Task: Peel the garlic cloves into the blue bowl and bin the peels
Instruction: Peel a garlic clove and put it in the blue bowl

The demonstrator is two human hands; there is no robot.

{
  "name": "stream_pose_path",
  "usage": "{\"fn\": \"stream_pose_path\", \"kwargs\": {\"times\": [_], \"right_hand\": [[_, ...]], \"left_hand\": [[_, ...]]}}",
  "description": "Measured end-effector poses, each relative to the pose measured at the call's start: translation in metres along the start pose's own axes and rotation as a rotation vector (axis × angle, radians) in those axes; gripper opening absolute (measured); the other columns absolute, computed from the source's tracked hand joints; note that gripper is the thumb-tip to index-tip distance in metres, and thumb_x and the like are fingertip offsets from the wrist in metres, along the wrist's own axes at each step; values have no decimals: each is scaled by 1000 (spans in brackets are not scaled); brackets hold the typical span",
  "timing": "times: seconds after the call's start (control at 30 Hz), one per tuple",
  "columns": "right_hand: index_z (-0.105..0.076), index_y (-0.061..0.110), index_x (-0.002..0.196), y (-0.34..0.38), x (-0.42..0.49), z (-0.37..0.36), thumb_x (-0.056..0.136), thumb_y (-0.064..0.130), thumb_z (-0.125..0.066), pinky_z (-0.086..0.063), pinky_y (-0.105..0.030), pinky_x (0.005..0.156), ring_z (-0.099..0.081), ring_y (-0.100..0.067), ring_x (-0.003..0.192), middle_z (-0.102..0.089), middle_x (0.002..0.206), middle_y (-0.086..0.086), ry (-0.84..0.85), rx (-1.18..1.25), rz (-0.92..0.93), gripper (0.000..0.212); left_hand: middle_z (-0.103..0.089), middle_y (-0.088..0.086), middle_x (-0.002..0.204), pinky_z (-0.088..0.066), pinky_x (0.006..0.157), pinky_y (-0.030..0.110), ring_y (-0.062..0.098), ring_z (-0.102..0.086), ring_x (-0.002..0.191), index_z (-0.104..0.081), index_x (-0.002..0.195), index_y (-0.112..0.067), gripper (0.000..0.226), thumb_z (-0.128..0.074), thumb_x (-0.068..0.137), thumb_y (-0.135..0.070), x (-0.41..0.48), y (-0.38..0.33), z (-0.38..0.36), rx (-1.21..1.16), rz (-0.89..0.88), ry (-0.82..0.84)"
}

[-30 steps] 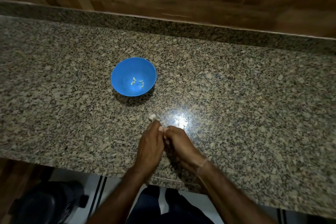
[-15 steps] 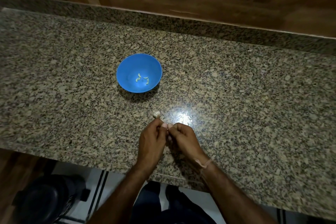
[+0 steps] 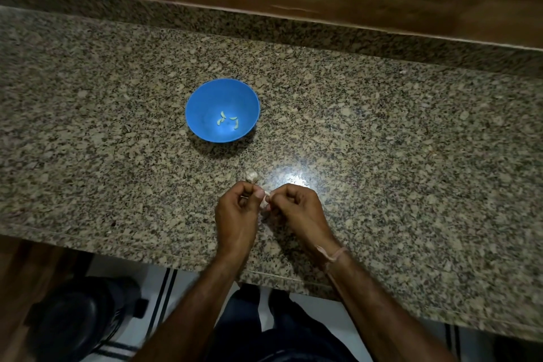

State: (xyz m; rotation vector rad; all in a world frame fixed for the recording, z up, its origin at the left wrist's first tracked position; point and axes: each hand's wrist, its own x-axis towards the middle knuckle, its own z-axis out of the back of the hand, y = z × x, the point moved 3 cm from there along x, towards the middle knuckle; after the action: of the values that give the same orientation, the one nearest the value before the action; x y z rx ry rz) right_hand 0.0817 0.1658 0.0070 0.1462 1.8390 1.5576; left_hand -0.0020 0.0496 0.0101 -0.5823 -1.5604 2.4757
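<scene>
Pale garlic clove was pinched between both hands, lower centre of frame. Left hand curled, thumb and fingertips on clove. Right hand curled, pinching other side; looked mid-peel. Garlic chunk lay on granite counter just above left hand, seemingly unpeeled. Blue bowl sat at centre frame, well apart from hands, holding few peeled cloves. Judgement: partway; held clove, chunk and binning left. Dark round object lower left, possibly bin, could not tell.
</scene>
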Motion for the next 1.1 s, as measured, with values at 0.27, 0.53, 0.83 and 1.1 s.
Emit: {"fn": "stream_pose_path", "kwargs": {"times": [0.27,0.53,0.83,1.1], "right_hand": [[-68,13,77,4,-5,-2,91,17,-72,-47,-27,55,-58,-14,60,-67,68,-4,-180,-317,227,16],[-70,5,81,-3,-5,-4,95,8,-67,-49,-28,59,-57,-18,65,-68,69,-8,-142,158,-136,14],[-70,11,80,-7,1,4,93,17,-71,-58,-45,71,-64,-19,70,-71,76,-6,-122,-154,131,14],[-78,14,98,-18,3,6,94,23,-78,-61,-60,84,-75,-33,91,-79,94,-7,-63,-12,122,10]], "left_hand": [[-70,-12,81,-50,62,18,4,-66,75,-69,86,-22,10,-72,95,-20,-6,-7,-2,78,-67,-47],[-72,-6,79,-54,71,22,3,-64,75,-72,88,-14,10,-69,96,-10,-7,-2,-9,-185,89,18],[-66,-7,70,-46,60,17,2,-57,64,-71,83,-16,15,-69,98,-18,-4,0,-9,-93,80,8],[-63,-16,68,-33,49,10,-10,-58,67,-68,82,-26,15,-70,96,-30,-2,-13,-4,297,-71,-35]]}}
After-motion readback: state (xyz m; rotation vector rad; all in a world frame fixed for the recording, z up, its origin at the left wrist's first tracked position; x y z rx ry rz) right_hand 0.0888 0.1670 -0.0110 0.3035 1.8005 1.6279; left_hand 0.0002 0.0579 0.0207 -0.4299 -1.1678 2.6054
